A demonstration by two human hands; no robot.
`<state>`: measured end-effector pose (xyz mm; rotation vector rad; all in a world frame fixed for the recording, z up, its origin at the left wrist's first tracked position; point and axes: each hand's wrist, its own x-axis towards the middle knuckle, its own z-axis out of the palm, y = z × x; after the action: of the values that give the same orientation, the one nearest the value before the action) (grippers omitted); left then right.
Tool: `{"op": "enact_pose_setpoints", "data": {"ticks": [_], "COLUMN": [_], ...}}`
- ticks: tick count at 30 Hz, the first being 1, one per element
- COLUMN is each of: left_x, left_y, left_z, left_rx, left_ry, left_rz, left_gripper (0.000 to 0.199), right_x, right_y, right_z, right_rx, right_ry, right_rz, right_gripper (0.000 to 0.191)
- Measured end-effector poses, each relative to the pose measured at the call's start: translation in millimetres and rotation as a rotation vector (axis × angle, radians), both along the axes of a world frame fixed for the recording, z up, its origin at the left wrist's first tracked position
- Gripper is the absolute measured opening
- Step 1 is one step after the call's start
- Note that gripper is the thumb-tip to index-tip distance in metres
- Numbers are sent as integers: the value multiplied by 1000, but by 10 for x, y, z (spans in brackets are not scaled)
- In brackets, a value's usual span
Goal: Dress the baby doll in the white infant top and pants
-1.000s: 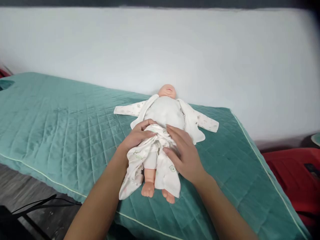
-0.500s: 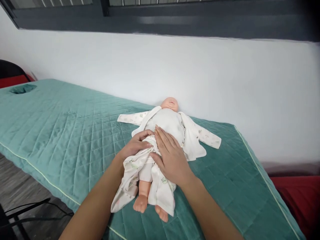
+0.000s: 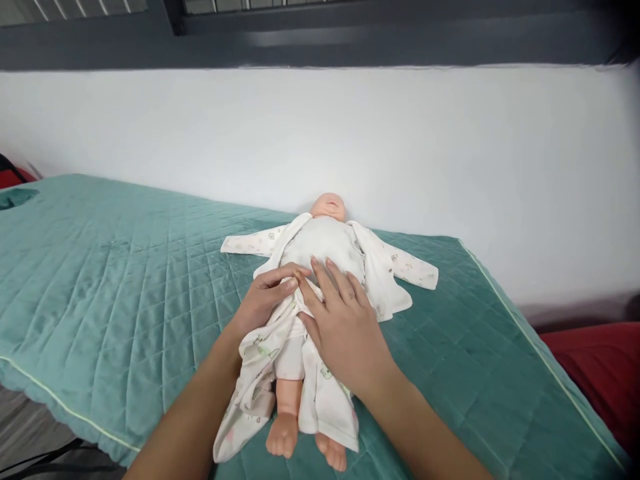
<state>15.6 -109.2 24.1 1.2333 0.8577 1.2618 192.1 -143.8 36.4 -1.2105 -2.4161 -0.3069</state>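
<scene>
A baby doll (image 3: 329, 205) lies on its back, its feet toward me. Its white patterned top (image 3: 387, 267) is spread open at both sides over a pale, padded torso (image 3: 323, 241). Around the hips and legs are white printed trousers (image 3: 260, 353), bunched at the waist; both feet show below. At the waist on the left, my left hand (image 3: 265, 297) pinches the bunched cloth between thumb and fingers. My right hand (image 3: 345, 320) lies palm down on the doll's lower belly and waist, fingers spread, its index fingertip close to my left fingertips.
A green quilted cover (image 3: 150, 280) lies over the bed under the doll. Behind it stands a white wall (image 3: 350, 133) below a dark window frame (image 3: 325, 40). Something red (image 3: 600, 367) is at the right edge; black cables (image 3: 55, 460) show at lower left.
The fingers of my right hand have spread apart from a nearly closed position. My left hand stays at the waist cloth. The view has shifted slightly.
</scene>
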Motion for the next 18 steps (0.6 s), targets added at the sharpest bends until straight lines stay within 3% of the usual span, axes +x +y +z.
{"op": "enact_pose_setpoints", "data": {"ticks": [5,18], "left_x": [18,41], "left_y": [-23,-11], "left_z": [29,-13], "left_rx": [49,109], "left_ry": [-18,-10], "left_rz": [-53,15], "left_gripper": [28,22], "right_x": [-120,-151], "right_y": [-125,-153], "right_z": [-6,-58], "right_rx": [-8,-23], "right_ry": [-74,-81], "right_rz": [-150,-150], "right_gripper": [62,62]}}
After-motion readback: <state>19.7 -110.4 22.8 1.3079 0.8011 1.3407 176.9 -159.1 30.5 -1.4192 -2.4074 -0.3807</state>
